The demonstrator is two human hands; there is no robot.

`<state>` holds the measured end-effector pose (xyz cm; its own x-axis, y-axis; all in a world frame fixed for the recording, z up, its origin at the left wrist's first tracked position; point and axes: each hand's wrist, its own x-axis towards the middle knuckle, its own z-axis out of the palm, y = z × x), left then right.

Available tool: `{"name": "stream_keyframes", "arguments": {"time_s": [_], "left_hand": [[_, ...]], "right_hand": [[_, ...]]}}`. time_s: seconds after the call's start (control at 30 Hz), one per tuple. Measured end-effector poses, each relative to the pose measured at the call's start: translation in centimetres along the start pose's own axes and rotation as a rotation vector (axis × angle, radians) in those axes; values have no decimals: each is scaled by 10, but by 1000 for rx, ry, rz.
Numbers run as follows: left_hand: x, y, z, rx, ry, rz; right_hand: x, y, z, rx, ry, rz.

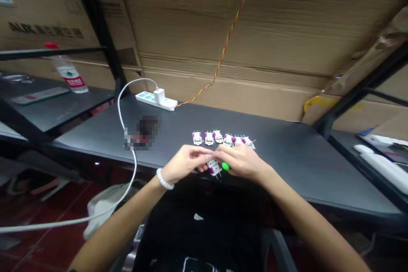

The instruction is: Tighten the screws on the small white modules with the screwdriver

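Between my two hands, at the table's front edge, is a small white and purple part with metal prongs (215, 167). My left hand (188, 162) is closed with its fingertips on the part's left side. My right hand (240, 160) is curled around a tool with a bright green end (225, 166); the rest of that tool is hidden by the fingers, so its kind does not show. Just beyond my hands, several similar white and purple parts (209, 138) stand in a loose row on the dark table (277, 148).
A white power strip (149, 98) with a charger and a long white cable (135, 165) lies at the back left. A twisted red and yellow wire (219, 63) hangs by the cardboard wall (270, 42). A water bottle (72, 77) stands on the left table; black posts flank the workspace.
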<state>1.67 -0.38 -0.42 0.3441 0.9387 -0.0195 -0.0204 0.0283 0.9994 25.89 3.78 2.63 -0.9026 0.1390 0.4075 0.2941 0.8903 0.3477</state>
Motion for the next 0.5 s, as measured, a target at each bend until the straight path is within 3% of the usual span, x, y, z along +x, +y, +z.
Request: {"name": "stream_keyframes", "arguments": {"time_s": [0.27, 0.5], "left_hand": [[-4, 7, -7, -116, -174, -118], [-5, 10, -4, -55, -103, -84]], "right_hand": [[0, -2, -2, 282, 22, 34], [5, -9, -6, 473, 129, 181]]}}
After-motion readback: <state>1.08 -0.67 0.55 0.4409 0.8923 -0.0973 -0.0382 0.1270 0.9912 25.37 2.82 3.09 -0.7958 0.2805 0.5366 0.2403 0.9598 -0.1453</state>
